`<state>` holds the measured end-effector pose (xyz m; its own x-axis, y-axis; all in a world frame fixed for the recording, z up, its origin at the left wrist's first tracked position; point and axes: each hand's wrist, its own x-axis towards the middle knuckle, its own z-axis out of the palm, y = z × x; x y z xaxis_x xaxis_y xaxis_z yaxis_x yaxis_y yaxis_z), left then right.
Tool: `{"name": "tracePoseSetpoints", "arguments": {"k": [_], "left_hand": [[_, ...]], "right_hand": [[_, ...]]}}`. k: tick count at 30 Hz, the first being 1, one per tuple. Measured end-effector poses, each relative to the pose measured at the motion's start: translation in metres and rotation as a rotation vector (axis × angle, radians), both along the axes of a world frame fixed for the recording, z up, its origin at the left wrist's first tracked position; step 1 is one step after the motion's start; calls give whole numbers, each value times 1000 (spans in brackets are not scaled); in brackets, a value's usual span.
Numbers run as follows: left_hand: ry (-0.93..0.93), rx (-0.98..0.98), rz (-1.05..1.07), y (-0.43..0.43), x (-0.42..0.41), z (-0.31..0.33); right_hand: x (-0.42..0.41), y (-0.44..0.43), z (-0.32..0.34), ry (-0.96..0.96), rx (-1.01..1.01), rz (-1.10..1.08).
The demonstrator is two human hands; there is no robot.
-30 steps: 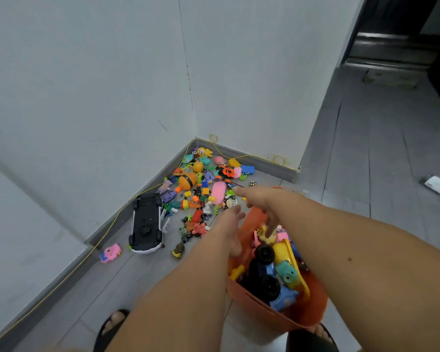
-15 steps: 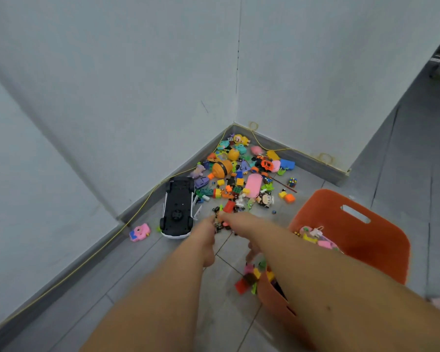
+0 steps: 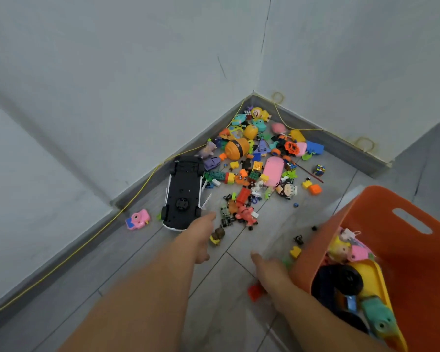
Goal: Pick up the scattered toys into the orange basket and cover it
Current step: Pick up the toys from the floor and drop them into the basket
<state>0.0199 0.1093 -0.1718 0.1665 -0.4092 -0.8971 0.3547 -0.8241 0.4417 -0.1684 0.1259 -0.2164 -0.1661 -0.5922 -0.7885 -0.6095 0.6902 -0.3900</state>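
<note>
Beside the orange basket (image 3: 414, 270), the right hand (image 3: 269, 273) has pulled back, grip unclear; left hand (image 3: 201, 237) reaches forward, grip apart.

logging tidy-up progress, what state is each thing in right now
orange basket: uncovered, partly filled with toys
toy pile: scattered in the corner
toy car: upside down on the floor
pink camera toy: on the floor, apart from the toy pile
left hand: open, fingers stretched toward the toy car, holding nothing
right hand: low beside the orange basket, blurred, grip unclear
</note>
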Motion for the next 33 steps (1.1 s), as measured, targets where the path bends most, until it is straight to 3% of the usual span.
{"name": "tracePoseSetpoints", "arguments": {"k": [3, 9, 13, 17, 20, 22, 24, 28, 33], "left_hand": [[5, 37, -15, -5, -18, 1], [-14, 252, -17, 40, -92, -37], [-249, 217, -14, 72, -134, -70], [-305, 134, -78, 73, -153, -76], [-173, 162, -1, 59, -164, -79], [-48, 210, 255, 50, -175, -88], [75, 196, 379, 41, -179, -84], [269, 123, 442, 33, -185, -62], [274, 80, 387, 32, -196, -61]], "right_hand": [[-18, -29, 7, 5, -98, 38], [-61, -121, -1, 295, -200, 255], [-67, -163, 0, 431, -104, 373], [-69, -174, -23, 486, 14, 488], [-73, -159, -38, 496, 50, 542], [-75, -144, -42, 473, -7, 562], [-73, -129, -43, 432, -44, 527], [-69, -92, -40, 384, -71, 461], [-66, -53, -44, 246, -59, 321]]}}
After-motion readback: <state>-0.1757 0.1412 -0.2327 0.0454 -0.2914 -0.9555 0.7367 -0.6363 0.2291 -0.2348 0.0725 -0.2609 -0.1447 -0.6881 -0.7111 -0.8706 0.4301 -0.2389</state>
